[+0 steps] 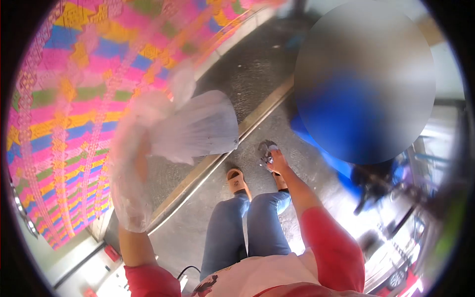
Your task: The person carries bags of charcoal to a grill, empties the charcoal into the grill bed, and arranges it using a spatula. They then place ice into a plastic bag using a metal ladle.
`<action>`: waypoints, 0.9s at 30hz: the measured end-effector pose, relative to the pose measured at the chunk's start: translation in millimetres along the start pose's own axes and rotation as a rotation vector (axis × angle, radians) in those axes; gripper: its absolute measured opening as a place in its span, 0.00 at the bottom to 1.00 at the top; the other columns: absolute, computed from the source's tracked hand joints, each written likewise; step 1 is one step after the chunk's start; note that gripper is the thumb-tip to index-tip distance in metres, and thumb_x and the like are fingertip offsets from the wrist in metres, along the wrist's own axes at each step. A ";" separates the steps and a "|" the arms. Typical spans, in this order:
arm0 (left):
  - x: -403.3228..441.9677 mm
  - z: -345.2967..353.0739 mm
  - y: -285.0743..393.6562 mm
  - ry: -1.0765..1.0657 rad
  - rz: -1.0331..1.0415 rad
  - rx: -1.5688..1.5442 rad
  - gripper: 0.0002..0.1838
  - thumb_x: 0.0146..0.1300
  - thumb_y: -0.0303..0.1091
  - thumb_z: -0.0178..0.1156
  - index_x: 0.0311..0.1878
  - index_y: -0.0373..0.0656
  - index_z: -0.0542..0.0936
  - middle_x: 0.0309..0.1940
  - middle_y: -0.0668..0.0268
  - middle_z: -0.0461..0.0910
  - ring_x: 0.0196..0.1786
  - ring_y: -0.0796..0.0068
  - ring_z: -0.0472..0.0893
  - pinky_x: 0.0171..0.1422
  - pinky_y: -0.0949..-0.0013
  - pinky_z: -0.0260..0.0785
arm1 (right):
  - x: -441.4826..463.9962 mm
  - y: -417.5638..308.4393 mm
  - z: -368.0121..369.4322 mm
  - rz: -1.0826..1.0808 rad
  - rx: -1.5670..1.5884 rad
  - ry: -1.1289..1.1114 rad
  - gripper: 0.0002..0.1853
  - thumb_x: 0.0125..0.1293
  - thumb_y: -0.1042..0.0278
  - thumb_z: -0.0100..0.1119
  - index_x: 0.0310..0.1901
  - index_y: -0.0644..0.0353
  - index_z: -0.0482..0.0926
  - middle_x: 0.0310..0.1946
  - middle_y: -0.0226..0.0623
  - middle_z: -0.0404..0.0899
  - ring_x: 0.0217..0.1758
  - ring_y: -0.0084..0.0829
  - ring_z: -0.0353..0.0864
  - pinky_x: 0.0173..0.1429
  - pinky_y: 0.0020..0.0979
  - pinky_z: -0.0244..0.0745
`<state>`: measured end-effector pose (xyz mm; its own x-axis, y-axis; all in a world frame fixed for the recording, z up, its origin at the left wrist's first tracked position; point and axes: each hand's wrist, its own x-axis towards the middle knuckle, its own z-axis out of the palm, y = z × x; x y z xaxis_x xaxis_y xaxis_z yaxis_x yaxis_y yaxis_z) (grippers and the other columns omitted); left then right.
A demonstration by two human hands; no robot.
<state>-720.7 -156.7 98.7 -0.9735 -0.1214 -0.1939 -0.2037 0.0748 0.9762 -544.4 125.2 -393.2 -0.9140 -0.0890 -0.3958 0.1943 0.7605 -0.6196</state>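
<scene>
My left arm is raised, and a translucent white plastic bag [198,126] wraps round the forearm and flares out to the right at the top. Inside its folds, my left hand [142,153] shows only as a blurred patch, with its fingers hidden. Lower and to the right, my right hand [278,161] is closed round a small crumpled dark-and-silver piece, perhaps a plastic wrapper [267,148]. That hand is above my feet, apart from the bag.
Colourful patterned cloth or paper [74,114] spreads along the left. A pale raised edge [193,183] crosses the grey floor [180,218] diagonally. A person in blue [341,114] is at the upper right, near blurred metal frames and a vehicle wheel [396,278].
</scene>
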 end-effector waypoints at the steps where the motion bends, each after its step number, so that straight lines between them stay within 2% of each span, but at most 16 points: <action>1: -5.3 -3.6 10.2 -0.112 0.037 0.001 0.11 0.66 0.42 0.57 0.42 0.44 0.78 0.32 0.77 0.70 0.33 0.82 0.66 0.33 0.77 0.54 | -6.5 -13.4 -17.6 0.060 0.012 -0.013 0.27 0.42 0.63 0.69 0.47 0.61 0.73 0.46 0.54 0.73 0.48 0.54 0.75 0.52 0.46 0.74; 2: -10.5 -7.1 20.5 -0.224 0.073 -0.003 0.12 0.66 0.43 0.57 0.42 0.44 0.78 0.33 0.77 0.70 0.33 0.83 0.66 0.33 0.77 0.54 | -17.6 -29.7 -32.3 0.079 0.013 0.018 0.27 0.42 0.63 0.69 0.47 0.61 0.73 0.46 0.54 0.73 0.48 0.54 0.75 0.52 0.46 0.74; 4: -7.0 -33.8 14.4 -0.277 -0.062 0.122 0.21 0.66 0.41 0.53 0.58 0.40 0.74 0.49 0.68 0.75 0.50 0.77 0.73 0.54 0.70 0.64 | -38.7 -51.7 -57.2 0.037 0.003 0.155 0.24 0.42 0.61 0.68 0.42 0.63 0.75 0.42 0.54 0.75 0.45 0.53 0.77 0.52 0.45 0.74; 5: -13.0 -25.4 28.1 -0.346 -0.036 0.117 0.21 0.66 0.41 0.53 0.58 0.40 0.74 0.49 0.68 0.75 0.50 0.77 0.73 0.54 0.70 0.64 | -52.5 -60.4 -70.4 0.081 0.006 0.214 0.24 0.42 0.61 0.68 0.42 0.63 0.75 0.42 0.54 0.75 0.45 0.53 0.77 0.52 0.45 0.74; 7: -38.3 -9.3 54.8 -0.237 -0.045 0.082 0.16 0.67 0.44 0.56 0.51 0.43 0.77 0.39 0.75 0.76 0.35 0.84 0.70 0.32 0.75 0.59 | -83.2 -79.9 -91.9 0.171 0.112 0.112 0.29 0.45 0.57 0.67 0.49 0.64 0.74 0.45 0.55 0.76 0.54 0.52 0.74 0.59 0.42 0.72; 8: -52.0 -7.9 59.1 -0.246 -0.023 0.102 0.16 0.67 0.43 0.56 0.51 0.43 0.77 0.39 0.74 0.76 0.35 0.84 0.71 0.32 0.75 0.59 | -106.5 -94.1 -103.4 0.229 0.130 0.181 0.29 0.45 0.57 0.67 0.49 0.64 0.74 0.45 0.55 0.76 0.54 0.52 0.74 0.59 0.42 0.72; 10: -74.2 -13.0 60.9 -0.320 0.053 0.194 0.16 0.67 0.43 0.56 0.51 0.43 0.77 0.39 0.74 0.76 0.35 0.84 0.71 0.33 0.75 0.60 | -161.7 -135.4 -136.5 0.325 0.262 0.412 0.24 0.42 0.61 0.68 0.42 0.64 0.77 0.41 0.51 0.78 0.46 0.51 0.79 0.50 0.41 0.76; 11: -83.9 -12.8 61.8 -0.374 0.093 0.239 0.17 0.67 0.43 0.56 0.51 0.42 0.77 0.39 0.74 0.76 0.35 0.84 0.71 0.33 0.76 0.60 | -190.6 -139.1 -140.5 0.253 0.256 0.532 0.25 0.42 0.60 0.69 0.42 0.65 0.77 0.42 0.50 0.79 0.46 0.49 0.79 0.49 0.40 0.76; 12: -94.9 -12.7 62.3 -0.423 0.135 0.269 0.17 0.67 0.43 0.56 0.51 0.42 0.77 0.39 0.74 0.76 0.35 0.84 0.71 0.33 0.76 0.60 | -220.8 -146.8 -146.1 0.323 0.253 0.620 0.25 0.42 0.60 0.69 0.42 0.65 0.77 0.42 0.50 0.79 0.46 0.49 0.79 0.49 0.40 0.76; 14: -117.4 -2.9 65.7 -0.526 0.224 0.321 0.17 0.67 0.42 0.56 0.52 0.42 0.77 0.39 0.73 0.76 0.35 0.84 0.71 0.33 0.76 0.60 | -278.9 -157.7 -156.7 0.340 0.325 0.674 0.25 0.42 0.60 0.69 0.41 0.66 0.77 0.40 0.49 0.79 0.44 0.47 0.79 0.48 0.40 0.76; 18: -168.8 50.9 99.9 -0.737 0.426 0.423 0.17 0.67 0.42 0.56 0.53 0.41 0.76 0.40 0.73 0.76 0.35 0.83 0.71 0.34 0.76 0.61 | -413.7 -202.7 -177.7 0.547 0.439 0.918 0.23 0.42 0.60 0.69 0.38 0.66 0.76 0.36 0.48 0.78 0.41 0.46 0.79 0.46 0.40 0.75; 19: -216.4 73.4 111.4 -0.834 0.499 0.422 0.17 0.67 0.41 0.57 0.53 0.41 0.76 0.40 0.72 0.76 0.35 0.83 0.72 0.34 0.76 0.62 | -508.1 -204.6 -171.3 0.630 0.473 1.019 0.22 0.42 0.60 0.68 0.36 0.66 0.75 0.35 0.48 0.78 0.40 0.46 0.79 0.45 0.40 0.75; 23: -331.7 109.6 127.7 -0.968 0.661 0.436 0.17 0.67 0.41 0.57 0.54 0.41 0.76 0.40 0.72 0.76 0.36 0.83 0.72 0.34 0.76 0.63 | -708.0 -217.4 -114.0 0.792 0.471 1.234 0.20 0.42 0.61 0.67 0.34 0.65 0.74 0.31 0.46 0.77 0.37 0.45 0.79 0.41 0.40 0.74; 24: -349.3 110.3 129.9 -1.009 0.688 0.421 0.17 0.67 0.40 0.57 0.54 0.41 0.76 0.40 0.72 0.76 0.36 0.83 0.72 0.35 0.76 0.63 | -739.5 -238.5 -86.4 0.889 0.419 1.291 0.20 0.41 0.61 0.67 0.33 0.65 0.75 0.30 0.46 0.77 0.36 0.44 0.78 0.41 0.40 0.74; 25: -356.9 140.3 124.8 -1.039 0.721 0.447 0.17 0.67 0.40 0.57 0.54 0.41 0.76 0.40 0.71 0.76 0.36 0.83 0.72 0.35 0.76 0.63 | -734.3 -229.3 -77.2 0.932 0.453 1.317 0.20 0.41 0.61 0.67 0.33 0.65 0.75 0.30 0.46 0.77 0.36 0.44 0.78 0.41 0.40 0.74; 27: -429.8 152.6 119.3 -1.081 0.774 0.435 0.17 0.67 0.40 0.57 0.54 0.40 0.76 0.40 0.71 0.76 0.36 0.83 0.72 0.35 0.76 0.63 | -833.9 -234.3 -43.7 1.047 0.533 1.416 0.20 0.41 0.60 0.67 0.33 0.65 0.75 0.30 0.46 0.77 0.35 0.44 0.78 0.40 0.39 0.74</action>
<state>-342.5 55.4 283.6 -0.4091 0.8901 0.2009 0.5940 0.0926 0.7991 156.7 49.3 111.7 0.1170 0.9890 -0.0900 0.6344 -0.1441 -0.7595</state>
